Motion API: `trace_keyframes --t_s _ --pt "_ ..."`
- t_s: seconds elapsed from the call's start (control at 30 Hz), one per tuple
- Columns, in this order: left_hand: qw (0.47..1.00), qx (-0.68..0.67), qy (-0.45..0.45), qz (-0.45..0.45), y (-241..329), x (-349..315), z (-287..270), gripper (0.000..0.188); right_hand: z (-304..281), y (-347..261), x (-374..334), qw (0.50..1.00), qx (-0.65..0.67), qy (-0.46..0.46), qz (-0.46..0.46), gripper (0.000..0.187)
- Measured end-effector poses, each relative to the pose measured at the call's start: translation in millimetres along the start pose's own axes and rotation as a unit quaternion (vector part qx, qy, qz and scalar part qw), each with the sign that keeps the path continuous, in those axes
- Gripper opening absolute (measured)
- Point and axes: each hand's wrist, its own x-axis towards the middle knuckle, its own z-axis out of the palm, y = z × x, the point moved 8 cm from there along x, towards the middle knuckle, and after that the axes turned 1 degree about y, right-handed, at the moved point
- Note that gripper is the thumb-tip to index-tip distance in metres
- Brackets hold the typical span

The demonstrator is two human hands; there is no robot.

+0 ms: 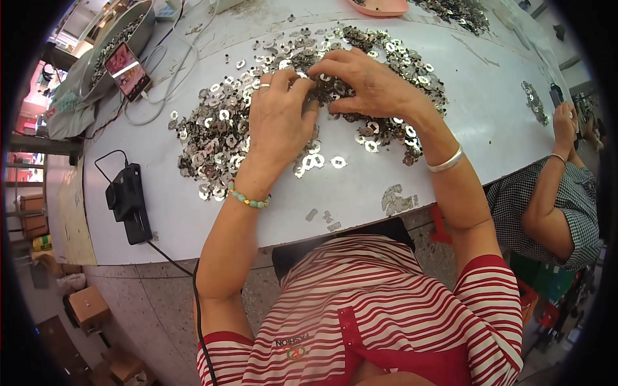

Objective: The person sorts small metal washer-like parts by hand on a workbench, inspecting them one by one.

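Observation:
A wide heap of small flat metal pieces (pixel 215 132), mostly ring-shaped with cut-out centres, covers the middle of the table. Over the heap, my left hand (pixel 277 119) is closed, its fingers curled down and the thumb near the index finger; whatever lies under the fingertips is hidden. My right hand (pixel 370 83) reaches in from the other side, thumb and fingers apart, fingertips among the pieces close to the left hand. A few loose metal rings (pixel 313 161) lie on the table just in front of the hands.
A black device with a cable (pixel 129 202) lies at left. Behind it, a lit phone (pixel 127 72) leans against a large tub (pixel 96 58) of metal pieces. A pink tray (pixel 380 6) and another heap (pixel 457 14) are at the far side. Another person's hand (pixel 565 125) is at right.

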Motion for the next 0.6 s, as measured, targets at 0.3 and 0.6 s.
trace_keyframes --t_s 0.3,0.6 --pt "0.999 -0.025 0.019 -0.039 -12 1 -4 0.017 -6 7 5 1.000 -0.005 0.027 0.004 0.027" --pt "0.995 -0.044 0.049 -0.070 -19 3 -11 0.014 -18 28 4 0.996 0.030 0.079 0.042 0.022"
